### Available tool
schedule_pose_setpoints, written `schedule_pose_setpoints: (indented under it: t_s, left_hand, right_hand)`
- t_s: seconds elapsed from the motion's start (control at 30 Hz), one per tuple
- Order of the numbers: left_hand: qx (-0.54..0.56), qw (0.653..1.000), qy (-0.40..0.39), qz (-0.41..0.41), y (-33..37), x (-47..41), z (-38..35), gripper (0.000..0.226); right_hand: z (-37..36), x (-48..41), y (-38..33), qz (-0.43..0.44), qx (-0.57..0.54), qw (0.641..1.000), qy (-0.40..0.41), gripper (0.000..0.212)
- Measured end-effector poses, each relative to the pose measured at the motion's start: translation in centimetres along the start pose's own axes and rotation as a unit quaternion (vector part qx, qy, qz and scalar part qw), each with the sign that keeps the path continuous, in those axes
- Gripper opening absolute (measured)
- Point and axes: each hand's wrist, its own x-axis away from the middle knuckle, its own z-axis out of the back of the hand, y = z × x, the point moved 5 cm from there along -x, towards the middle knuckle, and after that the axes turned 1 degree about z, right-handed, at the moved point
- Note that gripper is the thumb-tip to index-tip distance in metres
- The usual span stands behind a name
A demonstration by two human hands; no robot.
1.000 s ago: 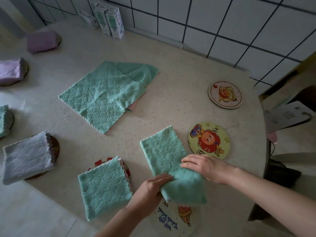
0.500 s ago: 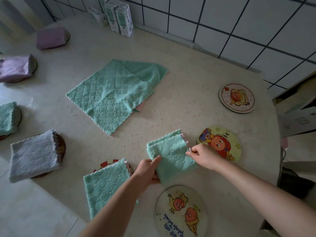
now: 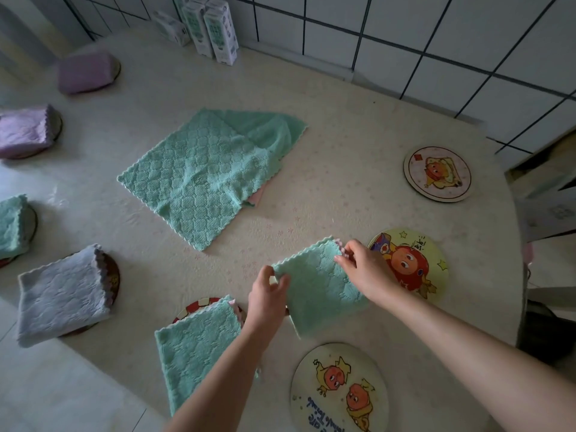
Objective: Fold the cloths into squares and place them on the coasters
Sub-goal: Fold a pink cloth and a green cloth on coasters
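One view: head camera, looking down; clock positions are read from the held cloth, with 12 o'clock pointing away from the person.
Held cloth: green cloth point(image 3: 318, 288), folded to a rough square, lying on the table between two coasters and on neither.
Bare coasters: yellow coaster point(image 3: 414, 266) at 3 o'clock, just beside; two-figure coaster point(image 3: 339, 388) at 6 o'clock, near; pale coaster point(image 3: 438, 173) at 2 o'clock, well apart.
Filled coasters: second green square point(image 3: 196, 347) on a checked coaster point(image 3: 199, 305) at 8 o'clock; grey cloth point(image 3: 62, 294) on a dark coaster at 9 o'clock; edge green cloth point(image 3: 11, 226), near purple cloth point(image 3: 25, 130) and far purple cloth point(image 3: 84, 71) from 9 to 11 o'clock, each on a coaster.
Unfolded stock: spread green cloth point(image 3: 202, 179) at 11 o'clock, one corner turned back, a pink cloth point(image 3: 258, 196) showing under its right edge.
In the way: the right hand covers the yellow coaster's left rim.
Left hand point(image 3: 268, 299): thumb and fingers closed in a pinch on the held cloth's 9 o'clock corner.
Right hand point(image 3: 364, 269): fingertips drawn together, pinching the 1 o'clock corner.
Surface: cream table point(image 3: 343, 135) with a faint flower print and a rounded right edge.
Room: white tiled wall point(image 3: 436, 32) with dark grout at 12 to 2 o'clock; cartons point(image 3: 218, 29) upright against it at 11 o'clock.
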Motion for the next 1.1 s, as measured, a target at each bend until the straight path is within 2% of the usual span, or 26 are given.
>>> schedule_pose_setpoints:
  t_s: [0.13,0.3,0.37,0.4,0.43,0.47,0.53,0.57,0.63,0.73,0.9,1.1]
  left_hand:
    - [-0.004,1.0,0.017,-0.009,0.7,-0.6,0.2,0.016]
    - [-0.042,0.997,0.061,-0.003,0.7,-0.9,0.5,0.009]
    - [-0.087,0.991,0.088,-0.044,1.1,-0.4,0.8,0.014]
    - [-0.157,0.977,0.11,-0.091,1.6,0.1,1.0,0.022]
    - [-0.248,0.944,0.143,-0.162,2.2,0.8,1.0,0.032]
    - [-0.332,0.897,0.16,-0.246,2.8,1.6,0.8,0.04]
    - [-0.432,0.817,0.114,-0.363,2.7,2.9,-0.5,0.049]
    - [-0.46,0.797,0.072,-0.384,1.9,3.0,-1.2,0.052]
    - [-0.495,0.781,0.013,-0.38,0.1,2.8,-1.9,0.057]
    - [-0.544,0.761,-0.001,-0.352,-1.4,2.1,-1.8,0.067]
    - [-0.559,0.753,0.003,-0.347,-0.7,1.2,-1.2,0.067]
    - [-0.478,0.82,0.077,-0.305,3.0,-1.0,0.9,0.041]
  right_hand:
    - [0.1,-0.2,-0.2,0.014,-0.008,1.0,0.009,0.02]
    - [-0.1,-1.0,-0.9,0.016,0.069,0.997,0.022,0.018]
    - [0.0,-1.2,-1.0,0.001,0.092,0.995,0.032,0.02]
    - [0.1,-1.2,-1.0,-0.005,0.102,0.994,0.043,0.021]
    - [0.3,-1.0,-1.1,-0.006,0.111,0.992,0.058,0.022]
    - [0.5,-0.6,-1.2,0.0,0.114,0.99,0.079,0.022]
    - [0.8,0.7,-1.6,0.032,0.112,0.985,0.128,0.025]
    - [0.7,1.7,-1.6,0.053,0.121,0.98,0.147,0.028]
    - [-0.2,3.7,-1.3,0.089,0.152,0.971,0.163,0.035]
    - [-1.7,5.7,0.1,0.091,0.18,0.967,0.155,0.043]
    - [-2.0,6.7,1.9,0.046,0.173,0.971,0.162,0.048]
    - [-1.7,7.4,1.8,-0.026,0.136,0.977,0.16,0.028]
